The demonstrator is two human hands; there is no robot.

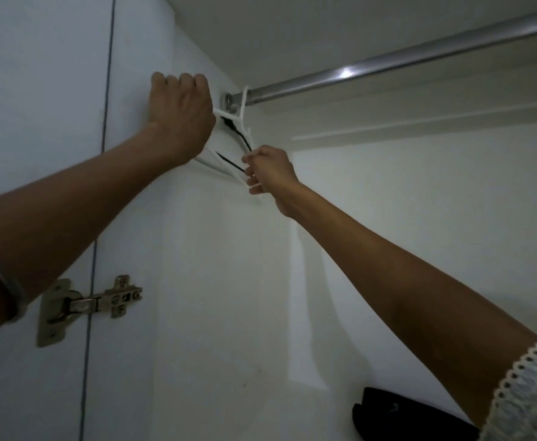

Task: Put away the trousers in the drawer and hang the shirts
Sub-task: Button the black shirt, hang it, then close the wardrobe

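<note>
- Head view: the white hangers (pixel 238 125) hang from the hook end of the metal rail (pixel 388 58), upper centre of the frame, tight against the wardrobe's side wall.
- The left hand (pixel 181 119) has its grip curled around one hanger shoulder, and the right hand (pixel 270 173) pinches the lower bars. This is probably to separate one and lift it off for a shirt.
- Count: one rail, one door hinge (pixel 92 305) at lower left, and two or perhaps more hangers, which overlap too much to be sure.
- No shirt or trousers are plainly visible. A dark item (pixel 397 415) at lower right could be clothing.
</note>
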